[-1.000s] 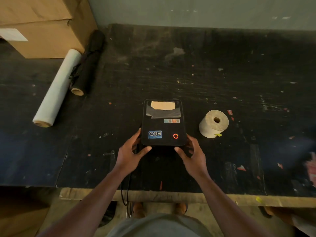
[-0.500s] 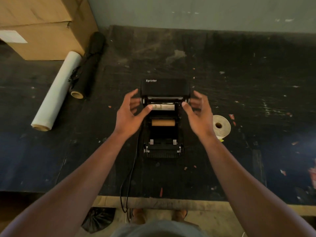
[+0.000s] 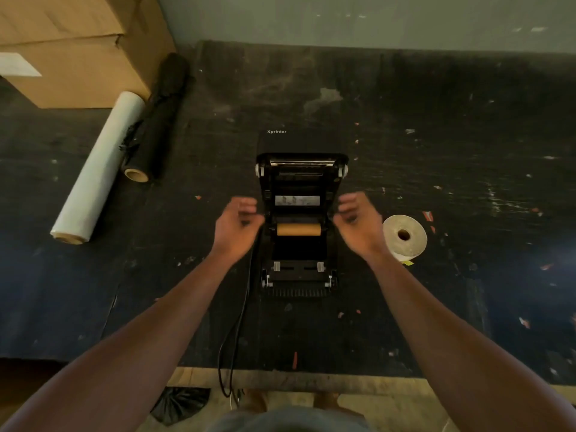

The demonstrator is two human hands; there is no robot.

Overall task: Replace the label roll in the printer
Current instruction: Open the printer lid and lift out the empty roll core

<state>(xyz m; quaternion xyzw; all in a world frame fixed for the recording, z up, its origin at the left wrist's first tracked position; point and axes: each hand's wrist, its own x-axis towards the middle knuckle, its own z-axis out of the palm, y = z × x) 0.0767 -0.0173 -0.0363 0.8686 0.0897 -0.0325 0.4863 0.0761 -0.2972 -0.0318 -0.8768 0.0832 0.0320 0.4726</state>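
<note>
The black label printer [image 3: 299, 269] stands mid-table with its lid [image 3: 300, 145] swung fully back. Inside its bay lies a bare brown cardboard core [image 3: 298, 229]. A full white label roll [image 3: 404, 236] sits on the table just right of the printer. My left hand [image 3: 237, 226] hovers at the printer's left side, fingers loosely curled and holding nothing. My right hand [image 3: 357, 222] hovers at the right side in the same loose curl, also holding nothing. Neither hand touches the lid.
A white film roll [image 3: 98, 168] and a black roll [image 3: 159, 120] lie at the left, beside a cardboard box [image 3: 74, 42]. The printer's black cable [image 3: 237, 332] runs over the table's front edge [image 3: 280, 378]. A wall closes off the back.
Both hands lifted the closed printer's lid and swung it back, then let go and drew back toward me to the sides of the open bay.
</note>
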